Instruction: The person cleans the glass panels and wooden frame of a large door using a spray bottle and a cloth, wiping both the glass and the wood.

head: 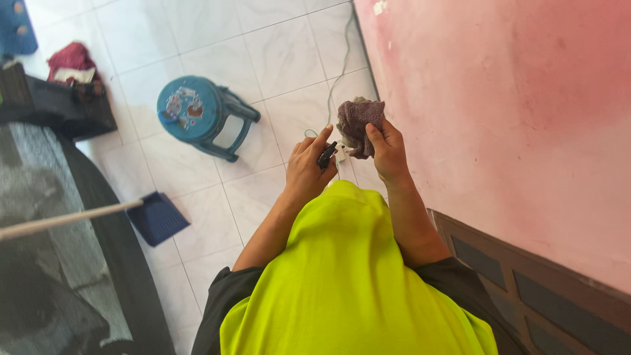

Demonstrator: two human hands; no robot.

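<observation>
I note the right hand (389,150) closed on a crumpled purple-brown cloth (358,121) above the floor; left hand (309,167) pinches a small black object (327,156). Advise steady grip, wiping with bunched cloth.

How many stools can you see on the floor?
1. The blue stool stands on the white tiled floor, to the left of the person's hands and above the blue dustpan. Others may be out of view.
</observation>
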